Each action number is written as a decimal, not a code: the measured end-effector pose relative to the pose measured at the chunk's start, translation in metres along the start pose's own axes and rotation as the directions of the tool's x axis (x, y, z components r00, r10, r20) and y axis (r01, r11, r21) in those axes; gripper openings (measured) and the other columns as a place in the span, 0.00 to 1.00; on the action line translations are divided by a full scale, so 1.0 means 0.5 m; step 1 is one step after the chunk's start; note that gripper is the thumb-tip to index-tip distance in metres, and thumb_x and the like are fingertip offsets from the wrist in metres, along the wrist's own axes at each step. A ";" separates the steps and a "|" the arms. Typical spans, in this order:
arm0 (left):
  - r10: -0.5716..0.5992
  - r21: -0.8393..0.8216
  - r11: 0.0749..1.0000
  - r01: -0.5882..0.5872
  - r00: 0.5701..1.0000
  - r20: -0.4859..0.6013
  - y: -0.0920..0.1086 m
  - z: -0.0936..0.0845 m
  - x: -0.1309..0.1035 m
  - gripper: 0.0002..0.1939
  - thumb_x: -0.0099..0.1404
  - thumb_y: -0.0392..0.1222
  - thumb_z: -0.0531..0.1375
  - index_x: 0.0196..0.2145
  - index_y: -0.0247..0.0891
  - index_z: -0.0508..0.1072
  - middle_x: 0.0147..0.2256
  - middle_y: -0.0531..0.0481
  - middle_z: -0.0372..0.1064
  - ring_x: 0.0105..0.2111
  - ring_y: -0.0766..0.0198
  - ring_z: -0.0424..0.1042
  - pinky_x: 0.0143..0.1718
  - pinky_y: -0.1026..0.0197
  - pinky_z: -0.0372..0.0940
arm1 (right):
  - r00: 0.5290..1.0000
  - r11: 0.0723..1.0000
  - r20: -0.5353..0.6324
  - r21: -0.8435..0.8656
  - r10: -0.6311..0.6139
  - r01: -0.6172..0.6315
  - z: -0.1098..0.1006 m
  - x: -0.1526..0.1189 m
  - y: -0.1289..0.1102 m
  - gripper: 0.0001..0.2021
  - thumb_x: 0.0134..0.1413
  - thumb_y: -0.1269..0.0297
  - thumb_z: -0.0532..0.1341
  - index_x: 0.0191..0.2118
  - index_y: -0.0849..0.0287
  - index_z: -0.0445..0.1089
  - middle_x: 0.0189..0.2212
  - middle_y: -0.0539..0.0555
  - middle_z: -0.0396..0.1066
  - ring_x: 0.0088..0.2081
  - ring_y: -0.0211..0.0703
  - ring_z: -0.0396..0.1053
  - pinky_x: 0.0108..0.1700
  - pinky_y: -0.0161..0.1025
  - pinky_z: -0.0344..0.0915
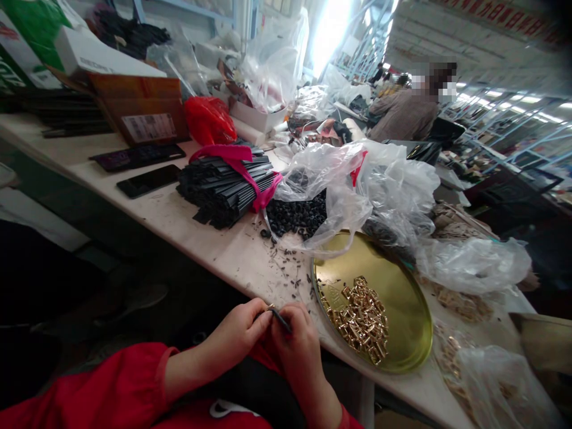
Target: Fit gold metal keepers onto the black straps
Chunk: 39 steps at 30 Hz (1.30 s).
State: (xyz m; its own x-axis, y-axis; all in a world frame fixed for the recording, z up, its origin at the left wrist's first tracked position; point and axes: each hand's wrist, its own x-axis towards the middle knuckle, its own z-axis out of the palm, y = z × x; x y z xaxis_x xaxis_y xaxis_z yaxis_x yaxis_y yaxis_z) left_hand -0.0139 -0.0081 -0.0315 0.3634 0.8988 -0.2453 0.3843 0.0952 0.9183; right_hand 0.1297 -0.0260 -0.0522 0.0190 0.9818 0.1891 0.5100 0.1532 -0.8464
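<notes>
My left hand (239, 333) and my right hand (297, 336) meet at the table's front edge, fingertips almost touching. Between the left thumb and forefinger is pinched a small gold-coloured buckle (270, 307), mostly hidden by the fingers. A narrow black strap (281, 320) sticks out from the fingers of the right hand, its near end against the buckle. Whether the strap passes through the buckle I cannot tell. To the right lies a round gold tray (409, 310) with a heap of gold buckles (364, 319) on it.
Small black rings (297, 214) spill from a clear plastic bag (344, 202) behind the tray. Left of them lies a bundle of black strips (223, 185) with a pink band. A phone (149, 180) and a cardboard box (138, 110) are further left. A person (406, 113) is beyond.
</notes>
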 end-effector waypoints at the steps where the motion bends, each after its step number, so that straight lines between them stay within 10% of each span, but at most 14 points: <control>1: -0.008 0.018 1.000 0.008 1.000 -0.002 -0.001 -0.002 0.002 0.15 0.63 0.49 0.48 0.24 0.37 0.60 0.23 0.55 0.59 0.24 0.67 0.59 0.25 0.66 0.54 | 0.999 1.000 0.020 0.010 0.028 -0.028 -0.002 0.004 0.000 0.05 0.48 0.67 0.57 0.24 0.57 0.62 0.23 0.50 0.63 0.28 0.40 0.62 0.32 0.37 0.60; 7: -0.067 0.006 0.998 0.067 0.987 0.149 0.000 -0.038 0.043 0.18 0.58 0.56 0.53 0.24 0.37 0.62 0.19 0.57 0.60 0.19 0.69 0.58 0.19 0.68 0.50 | 0.898 0.848 0.335 0.350 0.284 -0.399 -0.017 0.047 -0.019 0.06 0.48 0.63 0.59 0.28 0.59 0.64 0.23 0.48 0.66 0.26 0.37 0.62 0.28 0.33 0.59; 13: 0.008 -0.099 0.995 0.007 0.989 0.148 0.002 -0.078 0.104 0.13 0.58 0.48 0.54 0.38 0.37 0.64 0.21 0.59 0.63 0.20 0.69 0.62 0.23 0.68 0.56 | 0.844 0.983 0.528 0.078 0.100 -0.165 -0.055 0.176 -0.009 0.06 0.53 0.65 0.56 0.35 0.58 0.68 0.29 0.49 0.71 0.32 0.38 0.68 0.32 0.32 0.62; 17: -0.043 -0.096 0.994 0.054 0.993 0.111 0.008 -0.091 0.140 0.15 0.60 0.52 0.50 0.27 0.37 0.63 0.19 0.59 0.60 0.18 0.70 0.59 0.21 0.68 0.55 | 0.974 0.860 0.206 -0.510 0.095 0.025 -0.062 0.340 0.024 0.09 0.55 0.68 0.52 0.40 0.60 0.68 0.37 0.57 0.71 0.39 0.43 0.69 0.40 0.37 0.61; 22: -0.092 -0.137 0.986 0.094 0.996 0.022 0.011 -0.094 0.179 0.15 0.59 0.54 0.49 0.28 0.38 0.61 0.17 0.60 0.56 0.15 0.71 0.54 0.17 0.69 0.52 | 0.984 0.786 0.132 -0.619 0.121 -0.014 -0.034 0.446 0.067 0.04 0.45 0.74 0.60 0.30 0.63 0.69 0.33 0.63 0.71 0.41 0.54 0.68 0.41 0.44 0.58; 34: 0.222 0.215 0.960 -0.178 0.953 -0.205 0.067 -0.109 0.163 0.13 0.63 0.47 0.50 0.34 0.38 0.69 0.24 0.54 0.65 0.25 0.66 0.64 0.27 0.66 0.54 | 0.968 0.993 0.218 -0.035 0.121 -0.116 -0.057 0.305 0.017 0.12 0.51 0.55 0.56 0.30 0.60 0.64 0.22 0.49 0.69 0.24 0.38 0.68 0.26 0.35 0.63; 39: 0.245 0.269 0.942 -0.202 0.960 -0.134 0.075 -0.077 0.121 0.12 0.62 0.44 0.49 0.27 0.38 0.68 0.22 0.56 0.62 0.25 0.67 0.63 0.26 0.67 0.53 | 0.945 0.747 0.184 0.579 0.271 -0.327 -0.047 0.202 -0.016 0.15 0.39 0.54 0.66 0.28 0.60 0.65 0.21 0.47 0.67 0.21 0.34 0.65 0.24 0.32 0.61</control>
State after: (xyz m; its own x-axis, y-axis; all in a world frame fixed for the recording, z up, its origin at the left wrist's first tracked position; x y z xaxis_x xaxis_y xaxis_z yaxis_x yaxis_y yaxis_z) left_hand -0.0101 0.0664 0.0000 0.3292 0.9437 0.0308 0.5166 -0.2074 0.8307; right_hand 0.1478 0.0695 -0.0146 -0.0019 0.9898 -0.1426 -0.1235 -0.1418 -0.9822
